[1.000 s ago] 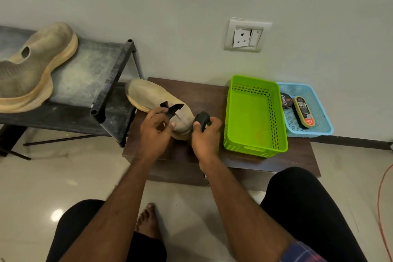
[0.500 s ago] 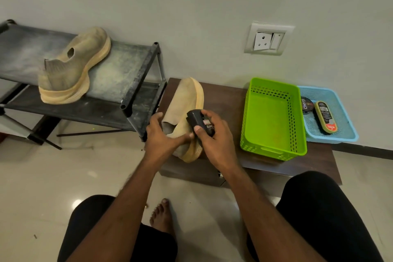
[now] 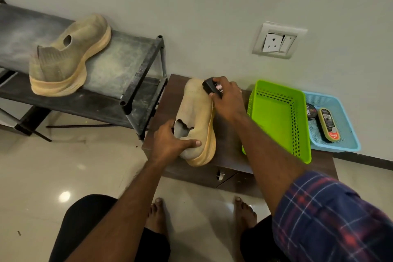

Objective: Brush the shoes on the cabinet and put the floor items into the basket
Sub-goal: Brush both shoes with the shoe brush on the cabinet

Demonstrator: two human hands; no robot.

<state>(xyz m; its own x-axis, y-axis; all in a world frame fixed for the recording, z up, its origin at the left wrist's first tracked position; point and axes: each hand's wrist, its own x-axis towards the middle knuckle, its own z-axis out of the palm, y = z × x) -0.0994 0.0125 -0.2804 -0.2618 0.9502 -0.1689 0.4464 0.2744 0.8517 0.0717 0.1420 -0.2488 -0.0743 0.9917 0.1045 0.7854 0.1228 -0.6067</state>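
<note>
On the dark wooden worktop (image 3: 229,151), the left hand (image 3: 170,144) curls its fingers round the heel of a beige knit slip-on shoe (image 3: 196,117), while the right hand (image 3: 228,100) grips a small black brush (image 3: 210,87) against its toe.
</note>
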